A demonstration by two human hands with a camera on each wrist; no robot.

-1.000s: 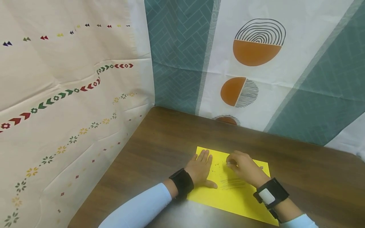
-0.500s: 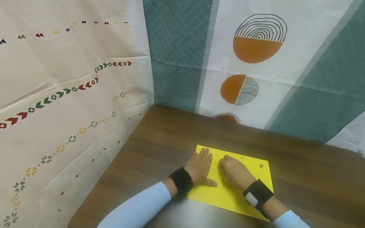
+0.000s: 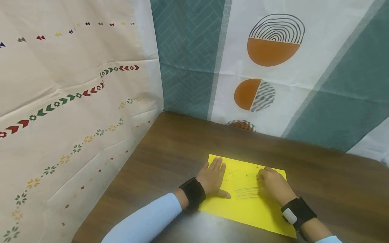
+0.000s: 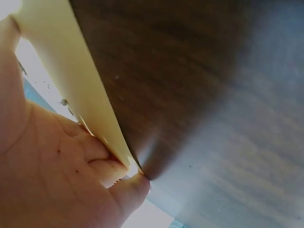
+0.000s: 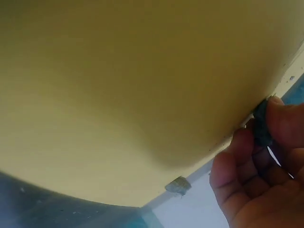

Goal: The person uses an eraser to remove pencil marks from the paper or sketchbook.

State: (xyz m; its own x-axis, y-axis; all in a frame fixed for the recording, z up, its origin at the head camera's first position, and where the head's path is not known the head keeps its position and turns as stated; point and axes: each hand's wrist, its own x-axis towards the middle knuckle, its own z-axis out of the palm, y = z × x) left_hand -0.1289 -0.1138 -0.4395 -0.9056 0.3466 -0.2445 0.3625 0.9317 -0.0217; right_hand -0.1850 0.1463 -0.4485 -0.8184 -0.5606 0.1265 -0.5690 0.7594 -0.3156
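Observation:
A yellow sheet of paper (image 3: 246, 214) lies on the table, bearing several grey strokes (image 3: 247, 193) across its middle. My left hand (image 3: 210, 180) rests flat on the sheet's left side, fingers straight and thumb spread. Over the right part of the paper, my right hand (image 3: 276, 185) pinches a small dark lump (image 5: 261, 124) between thumb and fingers, its tip right at the surface; the right wrist view shows it best. A second small grey lump (image 5: 178, 185) sits on the sheet near its edge, hidden by the hand in the head view.
Tiny dark crumbs (image 3: 230, 173) are scattered on the upper part of the paper. The brown wooden table (image 3: 176, 145) meets a cream patterned cloth (image 3: 76, 111) on the left and a teal and white curtain (image 3: 188, 67) behind.
My right hand has swept left over the strokes and then back to the right, uncovering them again. The left hand has stayed in place on the paper.

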